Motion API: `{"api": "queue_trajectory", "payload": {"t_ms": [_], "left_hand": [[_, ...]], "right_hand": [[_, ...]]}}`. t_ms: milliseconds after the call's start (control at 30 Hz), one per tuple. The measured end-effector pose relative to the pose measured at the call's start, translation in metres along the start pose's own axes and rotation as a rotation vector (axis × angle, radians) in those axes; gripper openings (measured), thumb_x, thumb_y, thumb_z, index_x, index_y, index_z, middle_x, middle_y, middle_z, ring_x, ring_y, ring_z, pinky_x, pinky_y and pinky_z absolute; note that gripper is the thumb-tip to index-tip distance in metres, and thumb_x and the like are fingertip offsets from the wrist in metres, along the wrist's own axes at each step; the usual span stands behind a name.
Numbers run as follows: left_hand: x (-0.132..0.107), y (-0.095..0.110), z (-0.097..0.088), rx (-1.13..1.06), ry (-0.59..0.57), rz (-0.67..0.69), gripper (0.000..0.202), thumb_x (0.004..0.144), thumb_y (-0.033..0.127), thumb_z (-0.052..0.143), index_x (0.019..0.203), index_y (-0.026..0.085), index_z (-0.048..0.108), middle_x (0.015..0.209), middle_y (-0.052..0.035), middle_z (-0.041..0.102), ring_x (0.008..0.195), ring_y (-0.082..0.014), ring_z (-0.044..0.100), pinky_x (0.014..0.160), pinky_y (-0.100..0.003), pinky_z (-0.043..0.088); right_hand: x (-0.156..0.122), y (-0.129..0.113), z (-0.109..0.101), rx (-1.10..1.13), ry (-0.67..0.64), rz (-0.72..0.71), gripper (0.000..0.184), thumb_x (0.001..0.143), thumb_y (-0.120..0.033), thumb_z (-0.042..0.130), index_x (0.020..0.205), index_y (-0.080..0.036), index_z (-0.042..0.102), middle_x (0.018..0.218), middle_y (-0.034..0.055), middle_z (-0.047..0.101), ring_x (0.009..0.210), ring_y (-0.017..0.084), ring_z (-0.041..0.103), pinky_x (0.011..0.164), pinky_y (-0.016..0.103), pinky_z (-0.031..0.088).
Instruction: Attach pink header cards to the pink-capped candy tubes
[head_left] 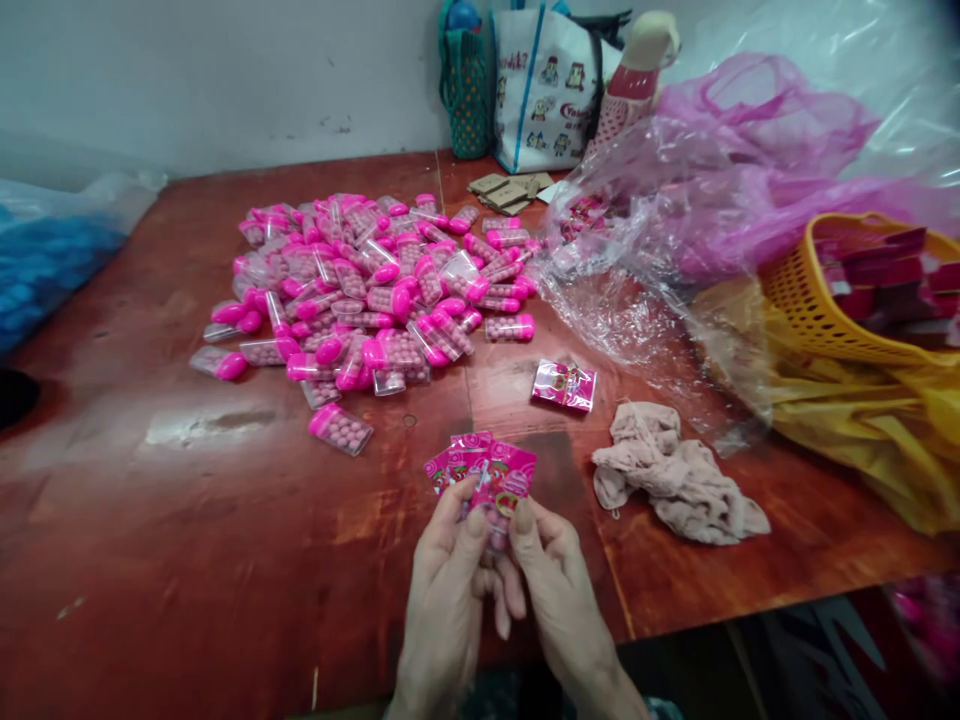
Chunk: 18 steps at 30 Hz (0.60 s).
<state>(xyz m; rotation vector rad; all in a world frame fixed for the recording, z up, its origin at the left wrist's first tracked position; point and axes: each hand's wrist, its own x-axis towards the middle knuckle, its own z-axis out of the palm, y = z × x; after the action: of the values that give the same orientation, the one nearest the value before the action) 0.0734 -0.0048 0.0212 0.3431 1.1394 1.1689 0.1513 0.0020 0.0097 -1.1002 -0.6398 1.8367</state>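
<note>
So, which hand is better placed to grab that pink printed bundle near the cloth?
Probably the right hand: the pink bundle lies almost straight ahead of it, farther from the left hand. Both hands hold pink packets, though, so the right might need to let go first.

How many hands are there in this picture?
2. The left hand and the right hand are side by side over the near part of the red table, both holding pink printed packets. Some fingers are partly hidden.
</note>
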Motion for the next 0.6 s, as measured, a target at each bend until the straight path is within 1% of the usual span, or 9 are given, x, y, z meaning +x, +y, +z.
{"api": "queue_trajectory", "payload": {"t_ms": [33,100,200,267,333,400,467,533,600], "left_hand": [[0.001,0.001,0.001,-0.027,0.023,0.006,0.024,0.082,0.03,0.054,0.103,0.021,0.048,0.053,0.0054,0.057,0.034,-0.0093,0.051,0.028,-0.014,0.035],[0.001,0.004,0.002,-0.074,0.074,0.027,0.018,0.08,0.027,0.057,0.096,0.02,0.051,0.06,0.0037,0.06,0.041,-0.0093,0.055,0.034,-0.015,0.039],[0.0,0.007,0.001,-0.144,0.115,0.03,0.015,0.079,0.022,0.059,0.092,0.019,0.054,0.069,0.0016,0.064,0.056,-0.0098,0.061,0.052,-0.018,0.047],[0.0,0.008,-0.003,-0.172,0.107,0.005,0.014,0.08,0.021,0.058,0.094,0.02,0.055,0.078,0.0007,0.066,0.064,-0.0099,0.062,0.061,-0.02,0.048],[0.0,0.008,-0.008,-0.158,0.101,-0.004,0.015,0.081,0.022,0.057,0.095,0.021,0.057,0.085,0.0,0.066,0.071,-0.0105,0.062,0.066,-0.021,0.048],[0.001,0.009,-0.014,-0.088,0.114,0.062,0.015,0.078,0.022,0.06,0.093,0.02,0.061,0.086,-0.0004,0.066,0.076,-0.0116,0.061,0.069,-0.021,0.047],[0.002,0.011,-0.018,0.023,0.116,0.164,0.017,0.073,0.02,0.066,0.09,0.018,0.065,0.083,-0.0003,0.066,0.077,-0.012,0.06,0.071,-0.02,0.046],[0.004,0.013,-0.02,0.112,0.119,0.234,0.018,0.068,0.017,0.07,0.086,0.017,0.067,0.077,0.0005,0.066,0.073,-0.0109,0.059,0.069,-0.019,0.046],[0.005,0.016,-0.02,0.114,0.152,0.237,0.013,0.067,0.017,0.071,0.08,0.016,0.068,0.071,0.0012,0.065,0.068,-0.01,0.058,0.066,-0.018,0.046]], "right_hand": [[0.0,-0.001,0.0,-0.037,-0.016,-0.011,0.033,0.081,-0.044,0.055,0.094,-0.015,0.06,0.042,-0.0095,0.041,0.031,0.003,0.032,0.032,0.013,0.033],[0.0,-0.005,0.0,-0.155,-0.021,-0.043,0.03,0.076,-0.038,0.063,0.096,-0.016,0.061,0.056,-0.0058,0.05,0.042,0.005,0.041,0.039,0.014,0.036],[0.0,-0.01,0.001,-0.304,-0.026,-0.114,0.025,0.077,-0.031,0.063,0.097,-0.017,0.062,0.081,0.0007,0.059,0.071,0.013,0.057,0.061,0.019,0.047],[0.0,-0.013,-0.001,-0.372,-0.029,-0.178,0.02,0.081,-0.027,0.058,0.099,-0.018,0.062,0.096,0.0036,0.059,0.089,0.017,0.057,0.077,0.024,0.047],[0.0,-0.015,-0.004,-0.457,-0.022,-0.24,0.019,0.083,-0.022,0.055,0.1,-0.02,0.063,0.106,0.0047,0.056,0.099,0.018,0.054,0.086,0.027,0.044],[-0.002,-0.016,-0.008,-0.534,-0.017,-0.295,0.021,0.085,-0.019,0.052,0.103,-0.021,0.062,0.111,0.0045,0.054,0.104,0.018,0.051,0.091,0.027,0.041],[-0.005,-0.016,-0.01,-0.583,-0.023,-0.315,0.023,0.086,-0.018,0.05,0.107,-0.022,0.059,0.112,0.0047,0.054,0.105,0.018,0.05,0.091,0.028,0.041],[-0.007,-0.015,-0.009,-0.591,-0.037,-0.285,0.023,0.087,-0.021,0.048,0.108,-0.021,0.057,0.108,0.0052,0.057,0.101,0.018,0.053,0.089,0.028,0.042],[-0.009,-0.013,-0.007,-0.541,-0.064,-0.219,0.024,0.088,-0.026,0.048,0.109,-0.02,0.056,0.101,0.0051,0.062,0.093,0.018,0.057,0.084,0.027,0.045]]}}
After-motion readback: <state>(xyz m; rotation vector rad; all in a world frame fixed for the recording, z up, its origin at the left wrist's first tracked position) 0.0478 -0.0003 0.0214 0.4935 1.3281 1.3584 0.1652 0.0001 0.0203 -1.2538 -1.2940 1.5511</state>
